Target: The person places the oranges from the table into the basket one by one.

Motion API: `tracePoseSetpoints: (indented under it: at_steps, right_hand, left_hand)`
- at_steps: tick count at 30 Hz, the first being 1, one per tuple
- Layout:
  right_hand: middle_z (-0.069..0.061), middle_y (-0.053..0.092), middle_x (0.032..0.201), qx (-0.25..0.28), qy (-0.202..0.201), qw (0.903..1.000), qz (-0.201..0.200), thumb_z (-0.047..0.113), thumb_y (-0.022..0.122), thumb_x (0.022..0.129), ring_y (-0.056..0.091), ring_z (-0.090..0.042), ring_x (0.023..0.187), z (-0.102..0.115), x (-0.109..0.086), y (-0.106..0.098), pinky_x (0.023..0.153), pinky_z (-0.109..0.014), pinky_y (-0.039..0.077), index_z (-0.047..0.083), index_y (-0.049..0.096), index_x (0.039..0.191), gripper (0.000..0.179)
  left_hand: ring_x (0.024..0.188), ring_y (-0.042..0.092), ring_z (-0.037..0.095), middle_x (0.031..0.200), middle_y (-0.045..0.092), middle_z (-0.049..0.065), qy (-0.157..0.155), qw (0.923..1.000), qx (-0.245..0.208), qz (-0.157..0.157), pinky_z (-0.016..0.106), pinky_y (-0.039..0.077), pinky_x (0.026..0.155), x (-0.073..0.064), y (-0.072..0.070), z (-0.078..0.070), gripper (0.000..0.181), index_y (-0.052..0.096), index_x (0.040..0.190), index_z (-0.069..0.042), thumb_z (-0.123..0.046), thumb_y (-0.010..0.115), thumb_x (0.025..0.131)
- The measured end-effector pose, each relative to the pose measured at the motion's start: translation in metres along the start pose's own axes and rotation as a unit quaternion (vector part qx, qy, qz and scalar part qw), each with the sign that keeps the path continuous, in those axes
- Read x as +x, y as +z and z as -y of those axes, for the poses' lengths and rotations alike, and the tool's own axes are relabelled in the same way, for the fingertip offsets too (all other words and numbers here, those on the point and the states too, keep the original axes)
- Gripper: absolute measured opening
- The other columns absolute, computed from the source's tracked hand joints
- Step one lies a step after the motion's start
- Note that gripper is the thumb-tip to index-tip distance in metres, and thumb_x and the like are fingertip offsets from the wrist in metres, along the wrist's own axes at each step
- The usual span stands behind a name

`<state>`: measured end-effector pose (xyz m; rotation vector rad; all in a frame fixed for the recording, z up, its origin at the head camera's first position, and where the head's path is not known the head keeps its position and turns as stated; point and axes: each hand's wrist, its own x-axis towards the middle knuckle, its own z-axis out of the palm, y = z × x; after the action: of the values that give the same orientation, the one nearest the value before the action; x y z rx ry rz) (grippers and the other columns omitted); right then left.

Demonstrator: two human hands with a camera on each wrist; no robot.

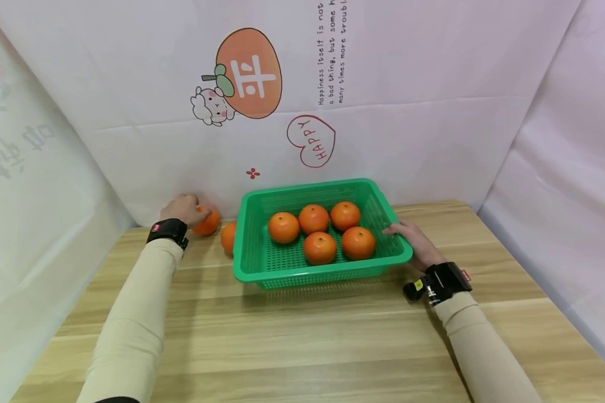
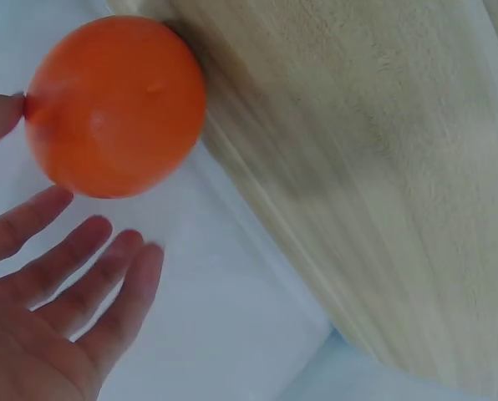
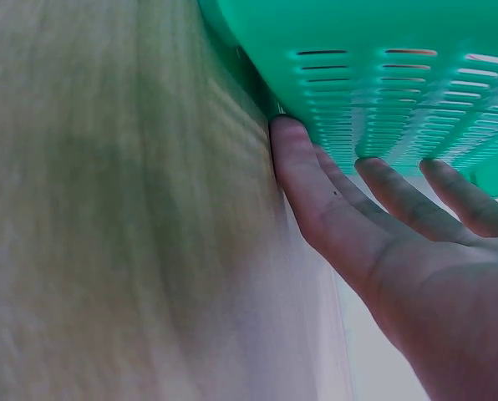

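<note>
At the table's back left, my left hand (image 1: pixel 180 208) pinches an orange (image 1: pixel 206 222). In the left wrist view, thumb and index finger touch this orange (image 2: pixel 115 109), while the other fingers spread away from it. A second orange (image 1: pixel 228 238) lies just right of it, partly hidden by the green plastic basket (image 1: pixel 322 271). Several oranges (image 1: pixel 320 248) sit inside the basket. My right hand (image 1: pixel 417 243) grips the basket's right end, thumb over the rim. From below, the right wrist view shows its fingertips (image 3: pixel 292 134) against the slotted wall.
The wood-grain table (image 1: pixel 302 347) ends at the back against a white printed sheet (image 1: pixel 408 134), with more white cloth at both sides. The basket stands near that back edge. A black strapped device (image 1: pixel 446 280) is on each wrist.
</note>
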<state>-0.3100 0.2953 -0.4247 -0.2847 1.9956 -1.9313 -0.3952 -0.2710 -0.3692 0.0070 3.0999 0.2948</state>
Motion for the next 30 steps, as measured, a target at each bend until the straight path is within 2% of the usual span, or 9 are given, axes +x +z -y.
tracePoseSetpoints:
  at_steps: [5, 9, 12, 16, 18, 20, 25, 27, 30]
  right_hand:
    - [0.009, 0.067, 0.120, 0.004, 0.001, 1.0000, -0.002, 0.017, 0.044, 0.104, 0.074, -0.009, 0.098, 0.002, 0.002, 0.001, 0.083, -0.026, 0.062, -0.002, 0.019, 0.166, 0.070]
    - [0.008, 0.066, 0.122, 0.007, 0.004, 1.0000, -0.005, 0.017, 0.045, 0.103, 0.073, -0.008, 0.100, 0.002, 0.003, 0.000, 0.084, -0.026, 0.062, -0.001, 0.018, 0.166, 0.070]
    - [0.008, 0.066, 0.122, 0.007, 0.004, 0.9999, -0.007, 0.017, 0.045, 0.103, 0.073, -0.008, 0.100, 0.001, 0.003, 0.000, 0.084, -0.026, 0.062, -0.001, 0.018, 0.166, 0.071]
    - [0.008, 0.068, 0.119, 0.004, 0.003, 1.0000, -0.007, 0.017, 0.045, 0.103, 0.074, -0.010, 0.097, 0.000, 0.003, 0.000, 0.083, -0.027, 0.063, -0.002, 0.020, 0.165, 0.070]
    - [0.008, 0.069, 0.117, 0.002, 0.005, 1.0000, -0.006, 0.017, 0.045, 0.103, 0.075, -0.010, 0.097, -0.002, 0.003, 0.001, 0.082, -0.027, 0.063, -0.002, 0.020, 0.165, 0.069]
    - [0.007, 0.068, 0.118, 0.000, 0.006, 1.0000, -0.005, 0.017, 0.044, 0.103, 0.075, -0.010, 0.098, -0.002, 0.003, 0.002, 0.083, -0.027, 0.063, -0.002, 0.020, 0.166, 0.069]
    - [0.005, 0.066, 0.124, 0.002, 0.006, 1.0000, -0.005, 0.018, 0.045, 0.103, 0.073, -0.009, 0.100, -0.002, 0.005, 0.003, 0.085, -0.027, 0.062, -0.001, 0.021, 0.166, 0.070]
    - [0.005, 0.066, 0.124, 0.003, 0.008, 0.9999, -0.007, 0.017, 0.046, 0.103, 0.073, -0.009, 0.100, -0.002, 0.006, 0.003, 0.086, -0.027, 0.062, -0.001, 0.021, 0.165, 0.070]
    - [0.007, 0.066, 0.122, 0.002, 0.009, 0.9999, -0.012, 0.017, 0.045, 0.102, 0.073, -0.009, 0.100, -0.002, 0.006, 0.001, 0.085, -0.026, 0.062, -0.001, 0.021, 0.165, 0.070]
  left_hand:
    - [0.102, 0.063, 0.041, 0.118, 0.064, 0.028, -0.003, 0.9983, -0.018, 0.056, 0.051, 0.053, 0.084, 0.007, 0.008, 0.008, 0.068, 0.053, 0.126, 0.006, -0.055, 0.060, 0.097]
    - [0.099, 0.062, 0.038, 0.118, 0.063, 0.027, -0.002, 0.9968, -0.025, 0.076, 0.047, 0.052, 0.084, 0.009, 0.012, 0.011, 0.068, 0.052, 0.127, 0.005, -0.054, 0.063, 0.094]
    - [0.103, 0.062, 0.039, 0.121, 0.063, 0.028, -0.001, 0.9951, -0.024, 0.096, 0.047, 0.052, 0.087, 0.006, 0.010, 0.007, 0.068, 0.053, 0.127, 0.006, -0.049, 0.069, 0.090]
    - [0.105, 0.060, 0.040, 0.122, 0.061, 0.030, -0.013, 0.9884, -0.009, 0.151, 0.046, 0.052, 0.088, -0.002, 0.008, 0.002, 0.074, 0.050, 0.131, 0.009, -0.043, 0.075, 0.085]
    - [0.105, 0.060, 0.040, 0.122, 0.061, 0.030, -0.018, 0.9872, -0.002, 0.159, 0.046, 0.052, 0.088, -0.006, 0.012, 0.003, 0.078, 0.049, 0.134, 0.010, -0.042, 0.078, 0.083]
    - [0.104, 0.061, 0.041, 0.121, 0.062, 0.030, -0.021, 0.9894, -0.012, 0.143, 0.047, 0.053, 0.087, -0.007, 0.019, 0.005, 0.079, 0.049, 0.135, 0.009, -0.042, 0.080, 0.083]
    - [0.099, 0.064, 0.041, 0.117, 0.065, 0.030, -0.005, 0.9968, -0.030, 0.073, 0.048, 0.054, 0.084, -0.003, 0.038, 0.015, 0.075, 0.055, 0.131, 0.009, -0.041, 0.081, 0.082]
    - [0.097, 0.064, 0.041, 0.116, 0.065, 0.031, -0.002, 0.9976, -0.035, 0.060, 0.048, 0.054, 0.082, -0.001, 0.041, 0.017, 0.074, 0.056, 0.130, 0.009, -0.040, 0.081, 0.081]
    - [0.096, 0.063, 0.041, 0.114, 0.064, 0.030, -0.005, 0.9974, -0.045, 0.056, 0.047, 0.054, 0.080, 0.001, 0.041, 0.015, 0.072, 0.057, 0.129, 0.008, -0.039, 0.081, 0.080]
